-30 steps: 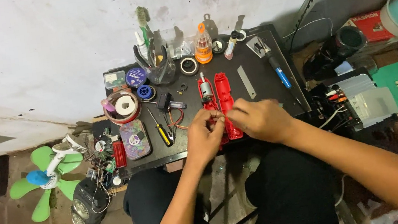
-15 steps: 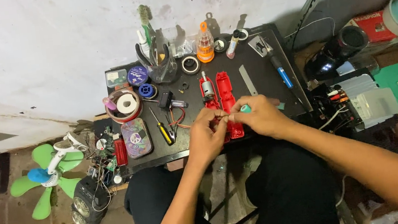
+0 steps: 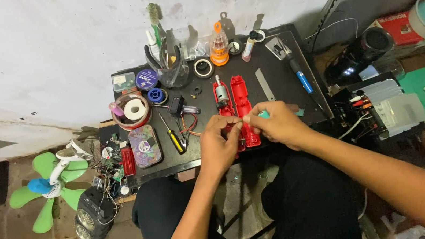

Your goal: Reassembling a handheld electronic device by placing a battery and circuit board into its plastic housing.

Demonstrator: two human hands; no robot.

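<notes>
I see left hand (image 3: 219, 143) and right hand (image 3: 277, 123) both pinching small part over red opened casing (image 3: 239, 109) at front edge of black table (image 3: 283, 81). Step: refitting internals, I judge. Next calls for fine 2-finger alignment.

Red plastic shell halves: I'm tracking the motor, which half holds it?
The left red plastic shell half; a silver cylindrical motor sits inside, while the right half looks empty.

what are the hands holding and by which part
Both the left hand and right hand pinch the near end of the opened red casing; the exact grip is hidden.
</notes>
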